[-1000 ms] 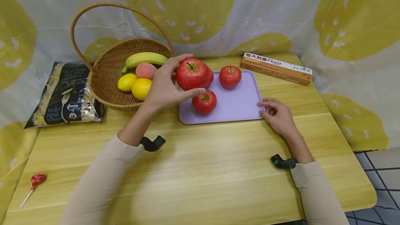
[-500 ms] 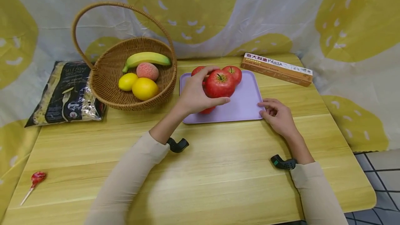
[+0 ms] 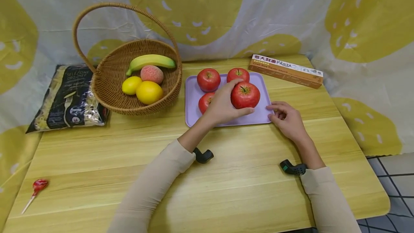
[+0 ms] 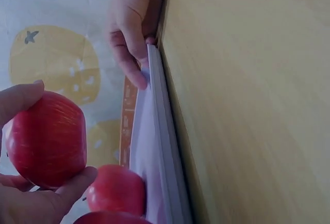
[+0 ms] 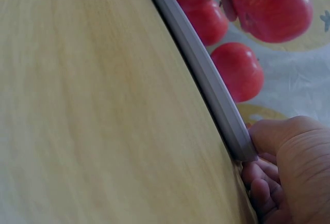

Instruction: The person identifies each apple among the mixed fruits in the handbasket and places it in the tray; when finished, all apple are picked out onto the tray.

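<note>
My left hand (image 3: 224, 106) grips a red apple (image 3: 245, 95) between thumb and fingers. In the left wrist view this apple (image 4: 49, 139) is raised over the lilac tray (image 3: 237, 119). Three more apples sit on that tray: one at the back left (image 3: 208, 80), one at the back middle (image 3: 238, 75), and a front-left apple (image 3: 205, 103) partly hidden by my left hand. At the tray's right edge, my right hand (image 3: 288, 120) pinches the rim between thumb and fingers, as the right wrist view shows at the tray corner (image 5: 240, 139).
A wicker basket (image 3: 106, 98) at the back left holds a banana, a peach and two lemon-yellow fruits. Beside it lies a black pasta bag (image 3: 72, 98). A pasta box (image 3: 286, 71) lies behind the tray, and a lollipop (image 3: 39, 186) is at the front left.
My left hand has carried the apple rightward from beside the basket, across the tray to its right half. The right hand has stayed at the tray's edge.
</note>
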Demonstrator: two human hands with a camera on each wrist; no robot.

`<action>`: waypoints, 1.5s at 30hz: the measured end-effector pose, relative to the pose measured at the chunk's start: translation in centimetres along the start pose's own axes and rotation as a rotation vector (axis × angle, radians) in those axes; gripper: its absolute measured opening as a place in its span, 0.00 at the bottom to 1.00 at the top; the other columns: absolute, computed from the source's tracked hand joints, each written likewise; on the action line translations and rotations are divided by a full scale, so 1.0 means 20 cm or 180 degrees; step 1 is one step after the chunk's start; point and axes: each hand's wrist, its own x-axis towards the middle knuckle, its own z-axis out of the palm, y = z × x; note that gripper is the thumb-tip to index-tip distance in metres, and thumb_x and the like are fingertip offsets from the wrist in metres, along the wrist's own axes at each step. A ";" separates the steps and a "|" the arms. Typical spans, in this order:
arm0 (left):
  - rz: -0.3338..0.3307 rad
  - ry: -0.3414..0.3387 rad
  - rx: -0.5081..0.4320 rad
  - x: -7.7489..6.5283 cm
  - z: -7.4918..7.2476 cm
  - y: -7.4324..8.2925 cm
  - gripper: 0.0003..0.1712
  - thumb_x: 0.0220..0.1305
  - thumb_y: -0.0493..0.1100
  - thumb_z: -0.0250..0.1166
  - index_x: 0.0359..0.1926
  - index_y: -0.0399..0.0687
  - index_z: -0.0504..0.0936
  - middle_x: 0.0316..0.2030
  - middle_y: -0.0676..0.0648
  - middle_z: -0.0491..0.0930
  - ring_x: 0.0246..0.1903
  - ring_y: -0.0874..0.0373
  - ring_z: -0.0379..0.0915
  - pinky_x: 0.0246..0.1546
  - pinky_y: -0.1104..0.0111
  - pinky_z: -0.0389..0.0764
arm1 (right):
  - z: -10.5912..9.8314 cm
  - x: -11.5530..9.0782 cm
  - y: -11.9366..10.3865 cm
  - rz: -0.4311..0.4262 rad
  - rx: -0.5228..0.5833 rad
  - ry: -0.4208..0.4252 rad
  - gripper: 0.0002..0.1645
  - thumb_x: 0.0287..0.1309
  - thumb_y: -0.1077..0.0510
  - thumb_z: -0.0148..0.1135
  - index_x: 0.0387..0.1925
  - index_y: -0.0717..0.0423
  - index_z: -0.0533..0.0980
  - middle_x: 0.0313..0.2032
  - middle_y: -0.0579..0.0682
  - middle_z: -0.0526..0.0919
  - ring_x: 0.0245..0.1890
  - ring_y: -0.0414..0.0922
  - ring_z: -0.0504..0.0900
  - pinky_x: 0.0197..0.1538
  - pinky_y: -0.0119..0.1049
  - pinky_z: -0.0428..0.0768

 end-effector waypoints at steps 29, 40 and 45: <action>-0.0529 -0.0048 0.0251 0.01 0.20 -0.07 0.58 0.58 0.50 0.78 0.80 0.46 0.53 0.76 0.43 0.60 0.73 0.50 0.62 0.74 0.53 0.69 | 0.01 0.00 -0.02 0.0005 0.0004 -0.0009 0.15 0.66 0.60 0.68 0.52 0.57 0.86 0.61 0.58 0.80 0.35 0.44 0.72 0.34 0.22 0.70; -0.0546 -0.0052 0.0277 -0.01 0.17 -0.07 0.60 0.59 0.53 0.76 0.82 0.46 0.50 0.78 0.44 0.59 0.76 0.50 0.58 0.75 0.52 0.67 | 0.00 -0.01 -0.01 0.0002 0.0024 -0.0011 0.15 0.66 0.59 0.67 0.53 0.58 0.85 0.61 0.59 0.80 0.34 0.44 0.72 0.34 0.22 0.70; -0.0457 -0.0078 0.0301 -0.06 0.10 -0.05 0.59 0.60 0.55 0.75 0.82 0.46 0.50 0.79 0.46 0.58 0.78 0.50 0.55 0.77 0.52 0.63 | 0.00 0.00 -0.01 -0.0003 0.0048 -0.0011 0.15 0.66 0.60 0.68 0.53 0.58 0.85 0.61 0.58 0.80 0.34 0.44 0.72 0.33 0.22 0.71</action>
